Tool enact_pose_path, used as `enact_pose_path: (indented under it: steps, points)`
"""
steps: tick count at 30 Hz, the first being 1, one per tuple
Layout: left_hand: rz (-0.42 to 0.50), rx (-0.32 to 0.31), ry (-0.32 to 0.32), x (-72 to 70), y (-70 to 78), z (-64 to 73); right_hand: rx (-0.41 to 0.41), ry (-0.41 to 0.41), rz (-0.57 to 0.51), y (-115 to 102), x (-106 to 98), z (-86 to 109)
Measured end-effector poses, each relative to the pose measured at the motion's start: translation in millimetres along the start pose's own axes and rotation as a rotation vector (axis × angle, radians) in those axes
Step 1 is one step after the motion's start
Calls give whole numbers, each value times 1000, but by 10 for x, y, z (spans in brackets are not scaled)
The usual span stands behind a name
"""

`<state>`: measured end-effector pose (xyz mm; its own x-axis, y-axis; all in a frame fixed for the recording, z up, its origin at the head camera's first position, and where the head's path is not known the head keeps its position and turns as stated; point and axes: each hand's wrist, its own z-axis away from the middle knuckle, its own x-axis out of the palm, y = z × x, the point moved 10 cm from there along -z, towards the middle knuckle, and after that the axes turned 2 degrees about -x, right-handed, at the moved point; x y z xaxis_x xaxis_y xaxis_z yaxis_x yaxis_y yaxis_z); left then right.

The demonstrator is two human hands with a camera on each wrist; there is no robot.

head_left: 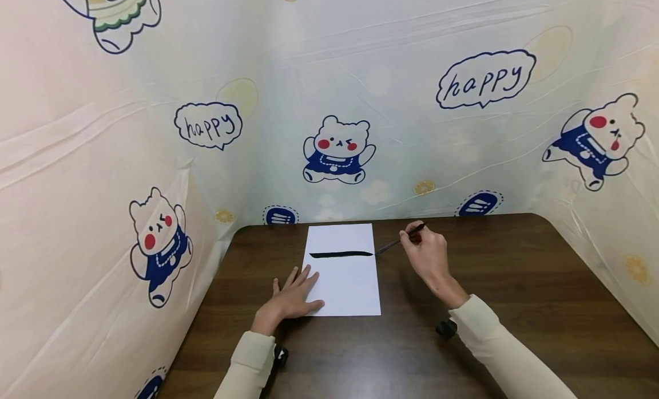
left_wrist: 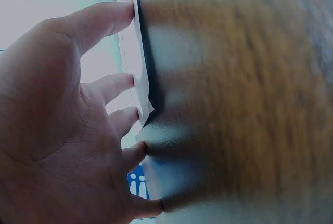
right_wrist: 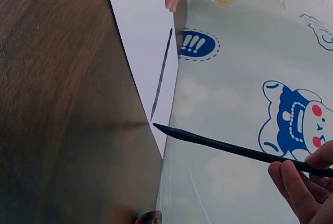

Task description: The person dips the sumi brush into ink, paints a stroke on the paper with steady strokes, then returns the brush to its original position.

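A white sheet of paper (head_left: 345, 290) lies on the brown table, with one thick black horizontal stroke (head_left: 342, 255) across its upper part. My left hand (head_left: 290, 299) rests with spread fingers at the paper's lower left edge; in the left wrist view, thumb and some fingertips touch the sheet (left_wrist: 136, 52) while others reach the wood. In my right hand (head_left: 428, 259) I pinch a slim dark writing brush (right_wrist: 223, 145), slanted down to the left. Its pointed tip is at the paper's right edge, near the stroke's right end; whether it touches, I cannot tell.
The dark wooden table (head_left: 515, 284) extends to both sides of the paper. Behind it and on both sides hangs a pale curtain (head_left: 401, 130) printed with bears and "happy" bubbles. A dark wrist-worn device (head_left: 446, 329) sits below my right sleeve.
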<state>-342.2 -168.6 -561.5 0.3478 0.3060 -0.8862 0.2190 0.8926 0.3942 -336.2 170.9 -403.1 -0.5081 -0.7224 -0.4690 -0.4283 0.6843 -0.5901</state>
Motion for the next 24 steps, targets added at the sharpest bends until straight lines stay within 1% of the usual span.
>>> enact_pose_path:
  steps: [1, 4, 5, 6, 8, 11, 13, 17, 18, 20, 22, 24]
  points:
    - [6, 3, 3, -5, -3, 4, -3, 2, 1, -9, -10, -5]
    - [16, 38, 24, 36, -67, -43, -19, 11, 8, -29, -44, -20]
    - [14, 43, 24, 20, -46, -28, -21, 15, 9, -33, -56, -23]
    - [14, 36, 16, 2, -18, -4, -23, 17, 12, -37, -69, -27]
    - [2, 32, 11, 6, -18, -6, -29, 22, 12, -46, -98, -34]
    - [-3, 2, -10, -58, 67, 64, -40, 30, 13, -55, -139, -46]
    - [6, 18, -1, -22, 20, 25, -49, 34, 13, -65, -169, -54]
    - [25, 36, 16, -22, 11, 14, -69, 38, 16, -89, -230, -66]
    - [27, 45, 20, 0, -11, -14, -73, 41, 16, -96, -250, -68]
    - [23, 29, 8, -31, 33, 25, -80, 49, 17, -102, -286, -69]
    - [22, 19, -1, -43, 46, 40, -85, 59, 22, -102, -325, -72]
    - [23, 29, 3, -21, 27, 24, -92, 68, 26, -99, -365, -72]
